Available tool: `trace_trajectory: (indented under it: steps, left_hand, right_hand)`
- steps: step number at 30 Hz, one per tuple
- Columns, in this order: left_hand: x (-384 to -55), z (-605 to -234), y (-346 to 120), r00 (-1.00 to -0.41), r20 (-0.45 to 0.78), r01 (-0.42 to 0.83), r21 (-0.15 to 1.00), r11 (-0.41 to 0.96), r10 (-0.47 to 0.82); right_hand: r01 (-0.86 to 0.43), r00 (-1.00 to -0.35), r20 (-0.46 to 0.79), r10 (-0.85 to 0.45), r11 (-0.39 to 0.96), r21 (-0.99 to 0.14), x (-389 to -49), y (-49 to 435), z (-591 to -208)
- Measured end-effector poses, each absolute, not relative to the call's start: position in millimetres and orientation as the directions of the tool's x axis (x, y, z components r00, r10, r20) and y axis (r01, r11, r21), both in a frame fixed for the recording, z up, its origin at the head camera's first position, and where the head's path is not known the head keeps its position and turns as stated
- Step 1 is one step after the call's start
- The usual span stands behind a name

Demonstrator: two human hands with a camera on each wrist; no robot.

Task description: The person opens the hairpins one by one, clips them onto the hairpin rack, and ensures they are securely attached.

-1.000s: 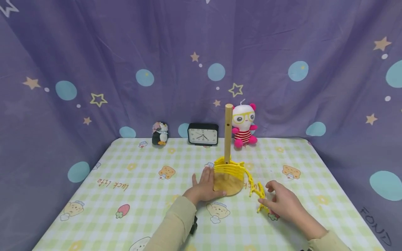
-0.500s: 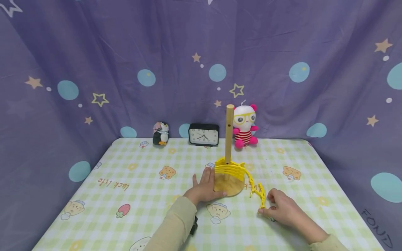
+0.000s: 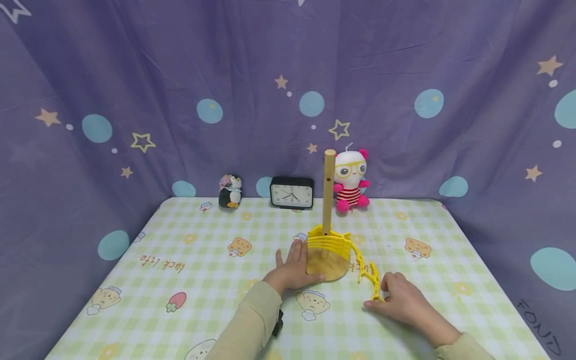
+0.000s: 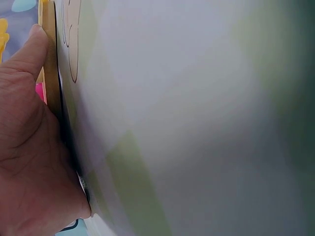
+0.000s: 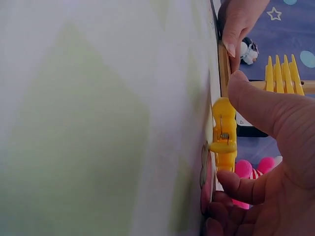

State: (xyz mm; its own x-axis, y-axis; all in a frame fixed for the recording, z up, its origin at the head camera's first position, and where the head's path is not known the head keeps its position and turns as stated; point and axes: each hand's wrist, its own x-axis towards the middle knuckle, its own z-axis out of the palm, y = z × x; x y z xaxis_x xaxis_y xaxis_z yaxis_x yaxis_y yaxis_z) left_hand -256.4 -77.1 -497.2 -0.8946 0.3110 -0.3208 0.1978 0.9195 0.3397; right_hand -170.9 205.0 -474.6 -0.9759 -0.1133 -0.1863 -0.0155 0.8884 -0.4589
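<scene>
Stand's post [image 3: 328,200] and base [image 3: 332,271]: smooth pale wood. At 4 o'clock from base, yellow clip [image 5: 226,160]: smooth plastic look; coiled metal spring [image 5: 225,136]. At 11 o'clock, clock's case [image 3: 291,181]: black, plastic-looking. Desk [image 3: 207,295] covering: smooth, patterned. Curtain [image 3: 252,55] toward 12 o'clock: matt cloth. Sleeves [image 3: 245,322]: matt cloth.

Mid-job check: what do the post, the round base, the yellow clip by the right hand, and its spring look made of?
Post: likely wood, smooth and evenly tan.
Round base: likely wood too, soft-sheened with mottled, grain-like patterning.
Yellow clip: probably plastic, smooth and evenly coloured, as if moulded.
Spring: likely metal, dark coiled wire.
</scene>
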Motion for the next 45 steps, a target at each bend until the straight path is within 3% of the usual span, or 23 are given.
trace_trajectory:
  steps: [19,31,40,45]
  left_hand:
    - [-260,-502,-77,-0.893,-0.334,0.185,0.338,0.923,0.301]
    - [-259,-502,-77,-0.894,-0.331,0.189,0.334,0.924,0.302]
    - [-258,-502,-76,-0.897,-0.32,0.193,0.338,0.921,0.306]
    - [-259,-502,-77,-0.891,-0.336,0.186,0.343,0.921,0.305]
  right_hand:
    - [-0.064,-0.982,-0.146,-0.122,0.936,-0.347,-167,195,-475]
    - [-0.012,-0.979,-0.184,-0.093,0.918,-0.396,-169,202,-470]
    - [0.061,-0.975,-0.214,-0.055,0.863,-0.501,-173,211,-459]
    - [0.071,-0.984,-0.175,-0.024,0.854,-0.516,-177,220,-458]
